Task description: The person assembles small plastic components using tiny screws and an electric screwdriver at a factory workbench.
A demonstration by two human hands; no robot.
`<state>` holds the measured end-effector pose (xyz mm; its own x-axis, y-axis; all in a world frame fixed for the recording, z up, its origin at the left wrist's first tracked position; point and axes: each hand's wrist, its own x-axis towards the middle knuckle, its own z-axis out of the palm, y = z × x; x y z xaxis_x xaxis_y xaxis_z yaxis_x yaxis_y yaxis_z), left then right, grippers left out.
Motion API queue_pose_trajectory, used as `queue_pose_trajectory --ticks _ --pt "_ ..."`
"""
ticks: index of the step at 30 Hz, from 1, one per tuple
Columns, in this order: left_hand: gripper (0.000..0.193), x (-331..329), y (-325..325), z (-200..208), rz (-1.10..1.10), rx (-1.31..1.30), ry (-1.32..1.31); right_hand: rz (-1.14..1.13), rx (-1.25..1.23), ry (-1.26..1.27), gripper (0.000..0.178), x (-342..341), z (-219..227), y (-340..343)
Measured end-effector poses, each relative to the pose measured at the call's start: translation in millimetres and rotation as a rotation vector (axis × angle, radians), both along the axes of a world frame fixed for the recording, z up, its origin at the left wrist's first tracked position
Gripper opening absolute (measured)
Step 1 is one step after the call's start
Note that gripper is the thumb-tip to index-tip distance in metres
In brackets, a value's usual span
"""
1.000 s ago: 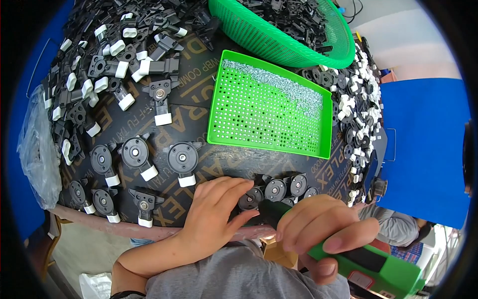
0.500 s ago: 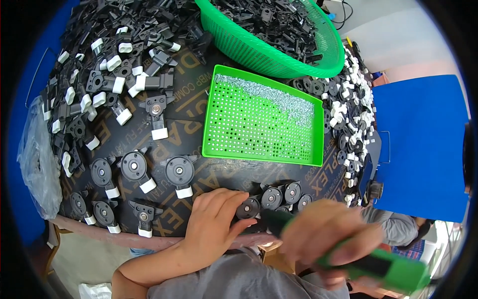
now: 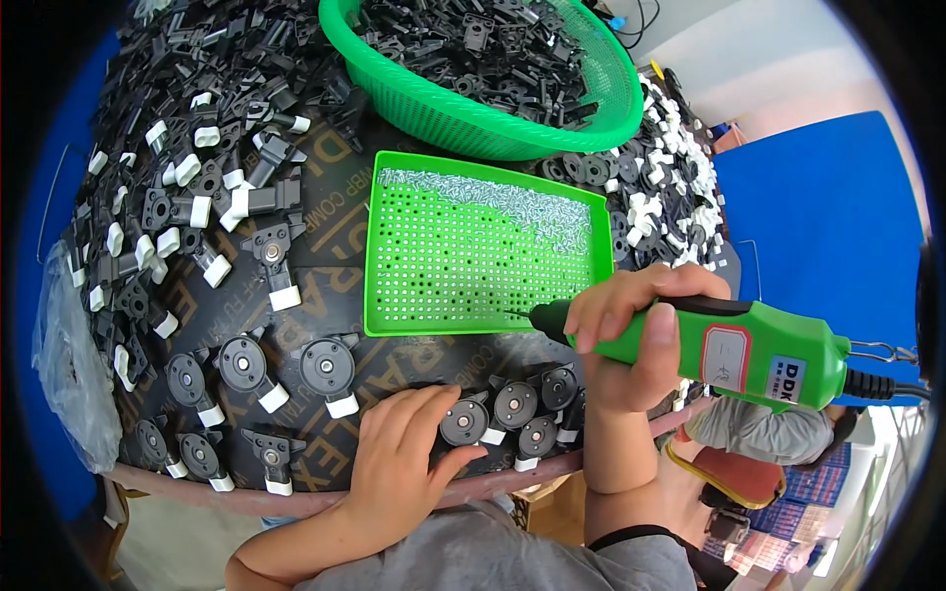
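Note:
My right hand (image 3: 641, 335) is wrapped around a green electric screwdriver (image 3: 729, 350) with a cord at its rear end. The thin bit points left over the near right part of a shallow green tray (image 3: 367, 295), whose many small holes hold screws; loose silvery screws lie heaped along its far side. At the table's near edge, my left hand (image 3: 404, 443) has its thumb and forefinger around a round black part (image 3: 463, 422) with a metal centre. Several similar round black parts (image 3: 515, 404), some with white end caps, stand just to the right of it.
Behind the tray stands a green mesh basket (image 3: 473, 123) full of black parts. Black pieces with white caps (image 3: 202, 212) pile up at the left, and black and white pieces (image 3: 645, 212) at the right. Assembled parts (image 3: 327, 366) stand in rows left of my hand. Another person (image 3: 764, 430) is at lower right.
My right hand has carried the screwdriver up and away from the round parts to the tray, bit over its near edge. My left hand stays by the same part. The whole view has shifted slightly.

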<state>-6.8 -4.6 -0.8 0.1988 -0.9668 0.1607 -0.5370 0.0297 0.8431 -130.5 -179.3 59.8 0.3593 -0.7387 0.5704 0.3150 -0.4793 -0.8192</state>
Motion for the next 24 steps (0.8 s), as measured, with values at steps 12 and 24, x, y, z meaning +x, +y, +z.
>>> queue_pose_trajectory --ticks 12,24 --pt "0.061 4.8 2.0 4.8 -0.047 0.024 0.043 -0.039 0.036 -0.149 0.027 -9.6 30.0 28.5" --pt "0.058 2.8 2.9 -1.0 -0.038 -0.012 -0.014 0.495 -0.145 -0.063 0.026 -4.2 27.5 67.5"
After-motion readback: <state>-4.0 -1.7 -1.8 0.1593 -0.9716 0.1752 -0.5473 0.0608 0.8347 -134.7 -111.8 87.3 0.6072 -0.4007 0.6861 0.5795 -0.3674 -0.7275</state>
